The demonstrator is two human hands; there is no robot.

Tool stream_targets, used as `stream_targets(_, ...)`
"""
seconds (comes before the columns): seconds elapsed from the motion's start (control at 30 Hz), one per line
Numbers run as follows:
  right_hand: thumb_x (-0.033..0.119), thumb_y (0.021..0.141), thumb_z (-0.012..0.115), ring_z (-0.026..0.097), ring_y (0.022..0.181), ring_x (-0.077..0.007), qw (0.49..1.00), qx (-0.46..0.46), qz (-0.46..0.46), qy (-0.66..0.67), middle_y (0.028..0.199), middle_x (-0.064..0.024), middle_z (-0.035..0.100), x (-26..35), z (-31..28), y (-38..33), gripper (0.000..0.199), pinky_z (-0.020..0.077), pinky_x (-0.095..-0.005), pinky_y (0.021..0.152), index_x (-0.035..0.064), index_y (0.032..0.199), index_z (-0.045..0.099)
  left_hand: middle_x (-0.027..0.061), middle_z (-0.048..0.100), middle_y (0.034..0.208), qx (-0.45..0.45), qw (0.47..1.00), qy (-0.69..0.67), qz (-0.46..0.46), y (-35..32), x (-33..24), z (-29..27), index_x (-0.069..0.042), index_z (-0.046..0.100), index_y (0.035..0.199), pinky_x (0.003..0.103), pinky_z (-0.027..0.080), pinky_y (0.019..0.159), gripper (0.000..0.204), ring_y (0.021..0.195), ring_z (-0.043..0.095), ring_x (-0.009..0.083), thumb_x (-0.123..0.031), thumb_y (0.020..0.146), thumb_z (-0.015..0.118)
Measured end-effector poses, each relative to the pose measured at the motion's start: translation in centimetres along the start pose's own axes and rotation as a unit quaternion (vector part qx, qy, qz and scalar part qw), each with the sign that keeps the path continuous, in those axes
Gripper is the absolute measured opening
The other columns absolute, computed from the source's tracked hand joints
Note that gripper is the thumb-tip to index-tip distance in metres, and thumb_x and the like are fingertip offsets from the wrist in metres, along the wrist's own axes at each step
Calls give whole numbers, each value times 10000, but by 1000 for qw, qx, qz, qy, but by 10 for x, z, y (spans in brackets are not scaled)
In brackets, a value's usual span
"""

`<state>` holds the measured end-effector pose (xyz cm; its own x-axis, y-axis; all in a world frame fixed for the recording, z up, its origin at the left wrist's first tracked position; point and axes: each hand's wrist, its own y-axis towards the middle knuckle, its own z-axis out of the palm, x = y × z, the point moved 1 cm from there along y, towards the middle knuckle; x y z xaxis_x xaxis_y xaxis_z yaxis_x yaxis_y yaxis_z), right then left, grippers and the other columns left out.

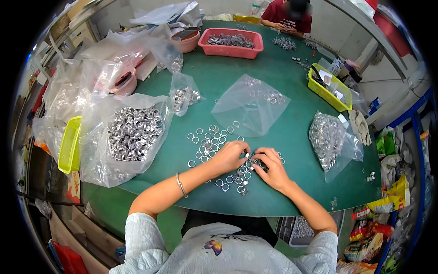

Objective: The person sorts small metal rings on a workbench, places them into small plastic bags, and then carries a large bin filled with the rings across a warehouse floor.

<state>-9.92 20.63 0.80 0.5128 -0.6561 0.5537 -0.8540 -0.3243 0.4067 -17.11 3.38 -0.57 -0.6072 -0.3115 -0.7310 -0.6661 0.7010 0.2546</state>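
Note:
Small silver metal rings (223,182) lie loose in a spread pile on the green table in front of me. Above the pile, my left hand (230,157) has its thumb and fingers pinched on a metal ring (247,155). Close beside it, my right hand (272,169) curls its thumb and fingers round another small metal piece, partly hidden, seemingly a ring. The two hands' fingertips almost meet. Just beyond them lies a flat clear plastic bag (246,112) with a few rings in or under its far end.
A big clear bag of metal parts (134,134) lies at left, a smaller filled bag (326,139) at right. Farther off stand a pink tray of metal parts (230,44) and a yellow-green basket (329,86). A person (289,18) works at the table's far side.

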Motion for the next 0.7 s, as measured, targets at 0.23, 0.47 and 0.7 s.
stream_targets(0.23, 78, 720, 668, 496, 973, -293, 1000, 16, 4, -15, 1005, -115, 530, -6, 1, -2, 244, 377, -398, 861, 8, 936, 579, 108, 545, 913, -16, 996, 78, 44, -1, -7, 0, -14, 575, 949, 354, 463, 696, 271, 854, 567, 276, -9, 690, 656)
stream_targets(0.47, 114, 741, 655, 489, 999, -295, 998, 25, -11, -55, 1030, -114, 527, 1, 0, -3, 243, 376, -409, 865, 29, 960, 592, 111, 521, 1013, -136, 989, -10, 51, -8, -36, -32, -32, 589, 1009, 340, 465, 768, 321, 877, 554, 279, 5, 699, 664)
stream_targets(0.7, 116, 759, 647, 479, 1058, -294, 999, 18, 2, -28, 1077, -103, 539, 1, 2, -10, 207, 375, -399, 889, 30, 940, 596, 105, 542, 989, -423, 903, 34, -71, -11, 19, -132, -4, 600, 1006, 239, 499, 631, 286, 819, 578, 161, 68, 730, 614)
